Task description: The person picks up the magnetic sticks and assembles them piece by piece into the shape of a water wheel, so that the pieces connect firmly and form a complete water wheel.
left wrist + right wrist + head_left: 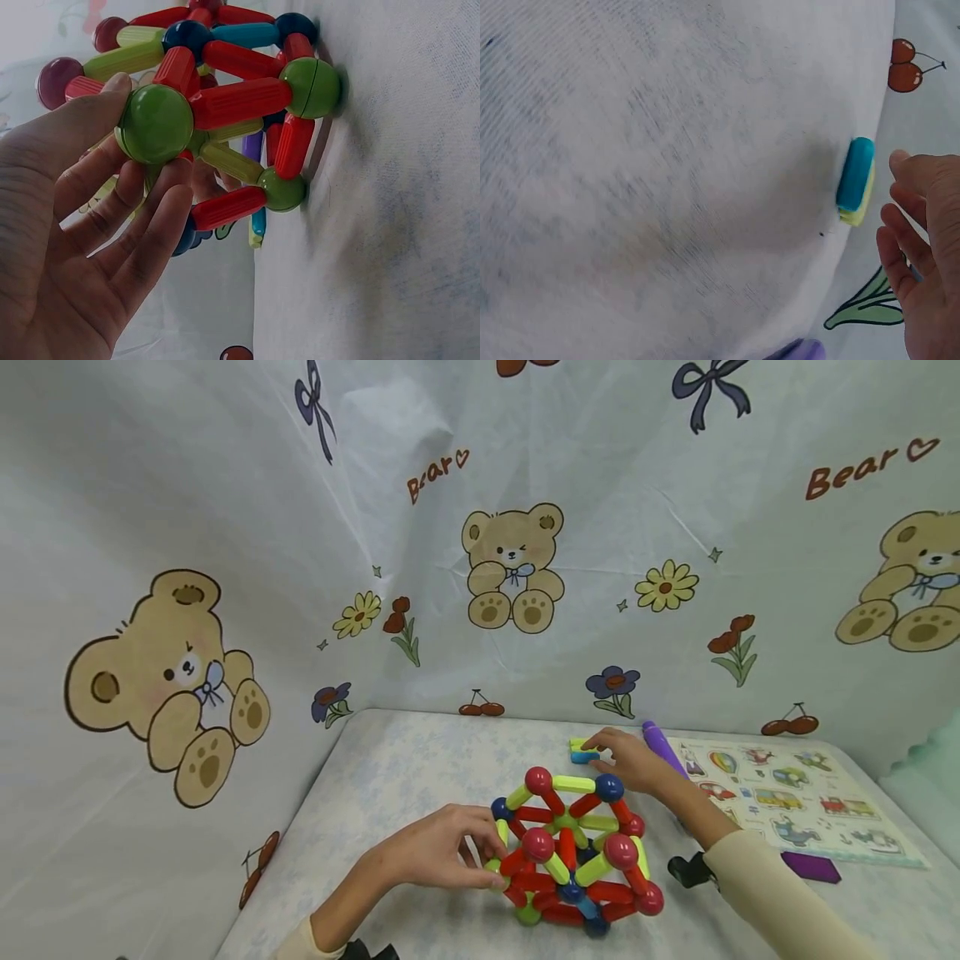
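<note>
On the table stands a frame built of magnetic balls and rods [538, 845] in red, lime, blue and green. My left hand [442, 847] is at its left side, with the thumb and fingers pinching a green ball [156, 124] at a corner. Farther back, my right hand [626, 760] reaches over a blue rod [584, 757] and a lime rod [577, 744] lying side by side. In the right wrist view, its bent fingers appear apart from the blue rod, and nothing is visible in its grasp.
Right of the right forearm lie a sticker-like picture board [795, 802], a purple cylinder [663, 747] and a flat purple piece [812, 867]. A bear-printed cloth [420, 668] rises behind the table [405, 760].
</note>
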Action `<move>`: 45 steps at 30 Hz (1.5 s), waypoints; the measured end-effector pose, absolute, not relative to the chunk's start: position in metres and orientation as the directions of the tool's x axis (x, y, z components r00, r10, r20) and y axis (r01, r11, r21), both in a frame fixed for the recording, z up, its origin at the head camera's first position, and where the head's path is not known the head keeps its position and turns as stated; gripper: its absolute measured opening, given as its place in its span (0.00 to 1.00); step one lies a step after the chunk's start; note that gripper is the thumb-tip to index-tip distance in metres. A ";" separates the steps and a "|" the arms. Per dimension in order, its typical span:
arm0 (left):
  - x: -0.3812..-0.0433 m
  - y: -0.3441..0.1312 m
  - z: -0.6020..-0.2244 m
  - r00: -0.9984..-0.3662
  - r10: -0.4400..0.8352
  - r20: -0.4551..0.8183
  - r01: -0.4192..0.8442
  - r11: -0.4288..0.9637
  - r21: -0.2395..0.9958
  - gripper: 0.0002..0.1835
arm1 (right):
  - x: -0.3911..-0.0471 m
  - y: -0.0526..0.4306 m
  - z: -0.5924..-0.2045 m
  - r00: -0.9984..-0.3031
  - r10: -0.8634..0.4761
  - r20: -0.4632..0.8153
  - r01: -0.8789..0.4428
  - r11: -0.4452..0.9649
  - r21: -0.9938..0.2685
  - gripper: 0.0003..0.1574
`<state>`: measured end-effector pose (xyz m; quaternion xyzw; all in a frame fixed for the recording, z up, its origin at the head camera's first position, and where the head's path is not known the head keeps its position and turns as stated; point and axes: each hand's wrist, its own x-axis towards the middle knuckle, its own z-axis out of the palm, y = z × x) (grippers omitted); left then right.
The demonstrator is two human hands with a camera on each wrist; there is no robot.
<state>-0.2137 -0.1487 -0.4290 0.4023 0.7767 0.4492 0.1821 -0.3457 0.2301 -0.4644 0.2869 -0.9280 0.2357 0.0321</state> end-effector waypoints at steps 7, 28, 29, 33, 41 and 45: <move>-0.212 -0.149 -0.428 -0.608 0.789 0.082 0.462 0.268 0.845 0.08 | -0.350 0.227 -0.480 -0.836 -0.533 0.135 -0.546 0.776 -0.317 0.17; -0.211 -0.149 -0.429 -0.603 0.792 0.092 0.479 0.267 0.836 0.07 | -0.318 0.234 -0.465 -0.850 -0.471 0.237 -0.527 0.751 -0.399 0.28; -0.212 -0.149 -0.429 -0.603 0.792 0.093 0.479 0.267 0.836 0.07 | -0.316 0.234 -0.459 -0.845 -0.460 0.271 -0.534 0.742 -0.406 0.26; -0.212 -0.150 -0.428 -0.602 0.793 0.098 0.481 0.262 0.837 0.07 | -0.305 0.232 -0.433 -0.824 -0.412 0.389 -0.558 0.712 -0.427 0.22; -0.213 -0.150 -0.429 -0.601 0.793 0.097 0.477 0.258 0.840 0.07 | -0.260 0.219 -0.376 -0.746 -0.369 0.555 -0.636 0.643 -0.427 0.23; -0.213 -0.150 -0.429 -0.605 0.791 0.093 0.472 0.262 0.842 0.07 | -0.230 0.207 -0.357 -0.710 -0.396 0.582 -0.678 0.607 -0.414 0.27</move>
